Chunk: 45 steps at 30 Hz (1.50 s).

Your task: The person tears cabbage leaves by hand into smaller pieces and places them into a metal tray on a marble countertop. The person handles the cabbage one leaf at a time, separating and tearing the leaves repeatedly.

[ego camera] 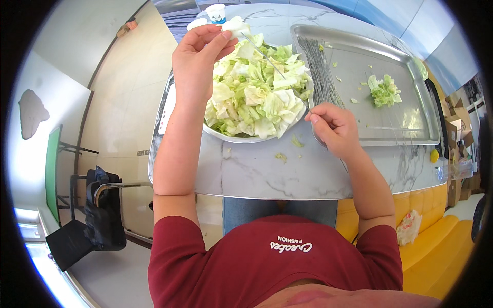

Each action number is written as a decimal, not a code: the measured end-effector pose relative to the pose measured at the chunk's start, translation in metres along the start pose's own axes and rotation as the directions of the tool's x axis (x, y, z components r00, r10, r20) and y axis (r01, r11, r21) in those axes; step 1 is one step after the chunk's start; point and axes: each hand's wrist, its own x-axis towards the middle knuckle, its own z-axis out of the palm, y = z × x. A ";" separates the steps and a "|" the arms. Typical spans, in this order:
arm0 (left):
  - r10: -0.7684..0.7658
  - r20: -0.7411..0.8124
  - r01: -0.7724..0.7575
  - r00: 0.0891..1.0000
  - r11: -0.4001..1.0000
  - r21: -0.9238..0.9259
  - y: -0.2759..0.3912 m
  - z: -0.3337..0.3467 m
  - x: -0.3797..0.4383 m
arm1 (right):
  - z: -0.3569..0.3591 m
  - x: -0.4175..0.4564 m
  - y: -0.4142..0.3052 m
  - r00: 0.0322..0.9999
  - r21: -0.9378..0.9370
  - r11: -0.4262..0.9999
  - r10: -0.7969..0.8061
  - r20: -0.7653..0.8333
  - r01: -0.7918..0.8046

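My left hand (pixel 208 44) is raised over the far left rim of a large metal bowl (pixel 246 139). It pinches a pale piece of cabbage or lettuce leaf (pixel 237 27) between thumb and fingers. Between the fingertips of my right hand (pixel 335 129) is a thin metal skewer (pixel 265 57), slanting across the bowl. Its far tip meets the lower edge of the pinched leaf; whether it pierces it, I cannot tell. Part of the shaft is hidden by a leaf piece (pixel 284 81) above the bowl. Torn green and white leaves (pixel 238 96) heap the bowl.
Right of the bowl lies a metal tray (pixel 346 61) holding a bundle of skewers (pixel 321 77) and bunched leaves (pixel 385 91). A paper cup (pixel 216 14) stands at the far edge. Leaf scraps (pixel 296 141) dot the marble-patterned table (pixel 246 169). A plastic bottle (pixel 456 170) lies at the right.
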 end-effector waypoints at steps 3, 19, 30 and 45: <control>-0.002 -0.011 0.002 1.000 1.000 -0.031 0.001 0.001 0.000 | 0.000 0.001 0.000 1.000 -0.014 1.000 -0.004 0.003 0.004; 0.142 0.005 -0.141 0.990 0.975 0.173 -0.004 0.008 -0.007 | 0.001 0.001 0.000 1.000 -0.059 0.998 -0.006 -0.023 0.005; 0.324 0.019 -0.303 0.946 0.862 0.406 -0.015 0.019 -0.023 | 0.006 -0.001 -0.002 0.995 -0.117 0.991 -0.076 -0.059 0.069; 0.369 0.194 -0.415 0.909 0.838 0.353 -0.025 0.041 -0.048 | 0.004 -0.001 -0.008 0.993 -0.051 0.996 -0.073 -0.096 0.068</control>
